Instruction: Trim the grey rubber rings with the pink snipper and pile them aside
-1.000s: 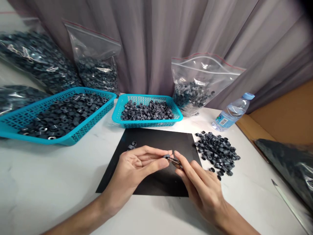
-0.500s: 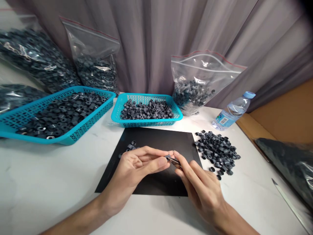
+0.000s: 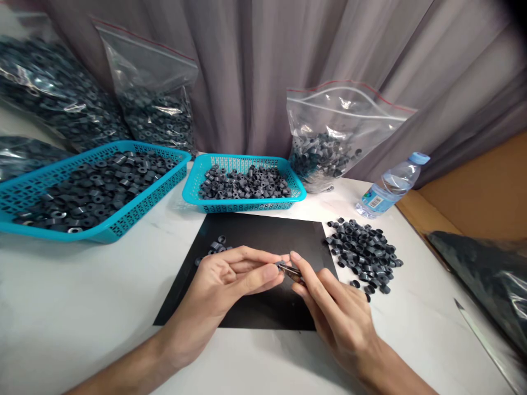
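Head view: left fingers [image 3: 263, 276] pinch one grey piece [image 3: 280, 264], right fingers [image 3: 309, 278] one metal tool [image 3: 293, 272], near two blue baskets [image 3: 247, 204] [image 3: 105, 233].

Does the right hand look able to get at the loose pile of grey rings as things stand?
Probably yes: the pile of grey rings lies just beyond the right hand, nothing visible between them, though a small pointed tool occupies that hand's grip.

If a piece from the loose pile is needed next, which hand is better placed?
Probably the right hand: it is nearer the pile, though it holds a tool. The left hand is farther off, pinching a small part.
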Tool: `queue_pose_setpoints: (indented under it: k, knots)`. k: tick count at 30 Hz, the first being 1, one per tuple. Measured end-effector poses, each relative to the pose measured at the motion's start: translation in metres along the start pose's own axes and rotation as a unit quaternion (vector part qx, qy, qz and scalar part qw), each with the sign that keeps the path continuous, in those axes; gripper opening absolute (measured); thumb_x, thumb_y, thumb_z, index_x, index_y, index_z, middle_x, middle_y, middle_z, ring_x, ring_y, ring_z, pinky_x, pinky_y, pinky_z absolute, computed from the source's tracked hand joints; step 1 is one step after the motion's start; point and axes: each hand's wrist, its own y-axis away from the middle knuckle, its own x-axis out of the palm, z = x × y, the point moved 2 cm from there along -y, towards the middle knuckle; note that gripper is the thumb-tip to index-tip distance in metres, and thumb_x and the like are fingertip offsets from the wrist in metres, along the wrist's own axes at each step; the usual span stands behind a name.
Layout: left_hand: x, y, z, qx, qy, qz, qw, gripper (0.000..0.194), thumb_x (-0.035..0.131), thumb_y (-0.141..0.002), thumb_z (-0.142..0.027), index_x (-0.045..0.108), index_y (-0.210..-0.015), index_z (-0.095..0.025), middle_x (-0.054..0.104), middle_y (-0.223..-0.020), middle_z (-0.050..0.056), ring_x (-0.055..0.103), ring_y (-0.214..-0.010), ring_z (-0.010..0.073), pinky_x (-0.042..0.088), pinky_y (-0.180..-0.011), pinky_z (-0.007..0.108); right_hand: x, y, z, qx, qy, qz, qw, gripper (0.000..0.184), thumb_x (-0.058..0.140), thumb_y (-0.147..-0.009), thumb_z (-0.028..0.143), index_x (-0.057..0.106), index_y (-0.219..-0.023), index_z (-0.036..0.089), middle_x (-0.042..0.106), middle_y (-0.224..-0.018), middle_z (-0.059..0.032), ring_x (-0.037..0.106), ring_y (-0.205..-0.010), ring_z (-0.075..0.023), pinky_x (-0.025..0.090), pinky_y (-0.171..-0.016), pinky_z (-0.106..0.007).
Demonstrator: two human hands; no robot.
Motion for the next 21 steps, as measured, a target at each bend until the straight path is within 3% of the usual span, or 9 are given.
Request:
queue_pose_setpoints:
  k: [11,21]
  knots:
    - [0.000,0.001,-0.003,-0.045,0.028,0.016,0.998,0.014,0.073,-0.085,-0.031,0.079,-0.098,-0.026,0.078,-0.110,0.000,0.065,-0.113,0.0152,0.047,-0.098,0.021,0.001,0.000,-0.004,-0.010,0.012,0.007,1.000,0.062,0.053,-0.099,0.011,0.029,-0.156,0.012,0.053,-0.070,-0.0004,0.048,-0.054,-0.0104,0.037,-0.048,-0.025]
    - [-0.003,0.002,0.010,-0.100,0.113,0.000,0.989,0.013,0.076,-0.083,-0.031,0.079,-0.094,-0.025,0.074,-0.102,0.000,0.060,-0.104,0.0145,0.043,-0.102,0.027,0.001,-0.001,-0.002,-0.015,0.026,0.010,0.999,0.059,0.052,-0.101,0.012,0.031,-0.155,0.011,0.054,-0.070,0.0002,0.047,-0.052,-0.0088,0.036,-0.049,-0.024]
